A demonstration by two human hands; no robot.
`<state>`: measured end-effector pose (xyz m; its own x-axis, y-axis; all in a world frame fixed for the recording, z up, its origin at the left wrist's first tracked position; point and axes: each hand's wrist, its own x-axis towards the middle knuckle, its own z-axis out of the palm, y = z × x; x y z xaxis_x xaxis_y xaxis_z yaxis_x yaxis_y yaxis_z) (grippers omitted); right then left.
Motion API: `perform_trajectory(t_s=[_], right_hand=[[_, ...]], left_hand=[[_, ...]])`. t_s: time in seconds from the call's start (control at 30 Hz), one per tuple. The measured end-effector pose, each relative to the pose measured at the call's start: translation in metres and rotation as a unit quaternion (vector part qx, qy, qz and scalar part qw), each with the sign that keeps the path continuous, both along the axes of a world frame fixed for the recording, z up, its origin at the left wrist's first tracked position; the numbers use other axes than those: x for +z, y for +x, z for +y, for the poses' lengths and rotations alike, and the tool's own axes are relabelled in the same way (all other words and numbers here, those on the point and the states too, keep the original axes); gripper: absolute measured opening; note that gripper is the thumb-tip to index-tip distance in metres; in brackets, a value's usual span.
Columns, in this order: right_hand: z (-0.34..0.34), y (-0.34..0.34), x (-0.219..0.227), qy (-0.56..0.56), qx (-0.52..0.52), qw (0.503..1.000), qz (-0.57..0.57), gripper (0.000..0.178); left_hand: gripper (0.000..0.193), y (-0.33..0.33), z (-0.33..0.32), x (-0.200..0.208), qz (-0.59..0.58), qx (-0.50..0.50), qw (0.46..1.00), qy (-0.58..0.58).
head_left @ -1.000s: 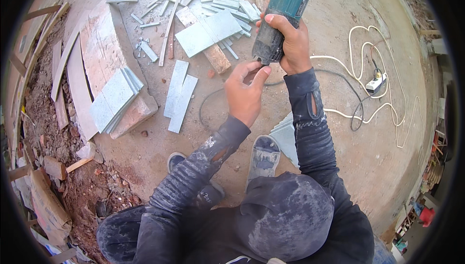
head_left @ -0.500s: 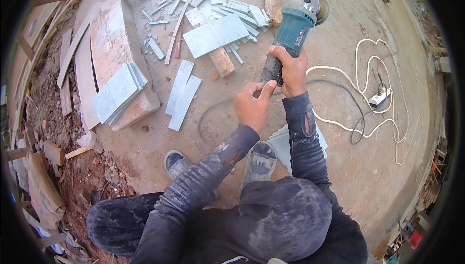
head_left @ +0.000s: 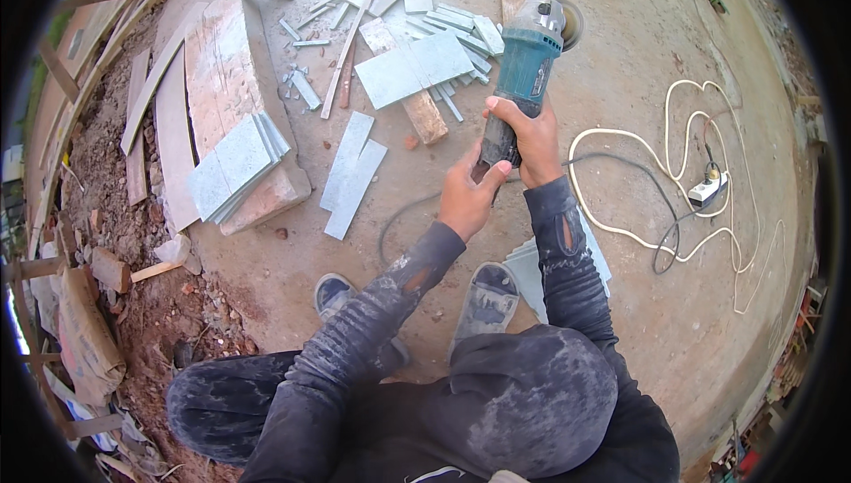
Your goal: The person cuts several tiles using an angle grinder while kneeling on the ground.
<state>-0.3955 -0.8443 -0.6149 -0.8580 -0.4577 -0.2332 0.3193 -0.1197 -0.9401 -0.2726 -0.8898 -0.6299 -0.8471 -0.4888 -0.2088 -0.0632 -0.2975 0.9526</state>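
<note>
A teal and black angle grinder (head_left: 525, 65) is held up in front of me, its round cutting disc (head_left: 574, 24) at the far right end. My right hand (head_left: 535, 144) wraps round the black handle, thumb across the top. At the handle's rear end, my left hand (head_left: 464, 198) grips with its thumb and curled fingers; some of these are hidden behind the tool. Beyond the hands, to the left, a pale grey-green tile (head_left: 415, 68) with a line across it rests on a wooden block (head_left: 424, 120).
Cut strips (head_left: 355, 175) lie left of my hands. A tile stack (head_left: 238, 164) leans on a large pale block (head_left: 232, 58). More tiles (head_left: 526, 272) lie beside my right foot. At right, a cream cable (head_left: 612, 132) loops to a white power strip (head_left: 707, 189).
My left hand has closed further round the rear of the grinder's handle. The grinder has shifted slightly left in view, while the surroundings have slid a little right and down.
</note>
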Motion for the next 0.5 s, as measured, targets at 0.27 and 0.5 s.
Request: perform_trajectory(t_s=[0.27,0.5], right_hand=[[-0.008,-0.02,-0.009,0.074,0.061,0.993,0.066,0.04],[-0.036,-0.013,-0.045,0.216,0.135,0.948,0.193,0.057]], left_hand=[[0.052,-0.001,-0.067,-0.02,-0.129,-0.015,0.967,-0.218],[0.071,-0.004,-0.213,-0.084,-0.278,0.159,0.944,-0.076]])
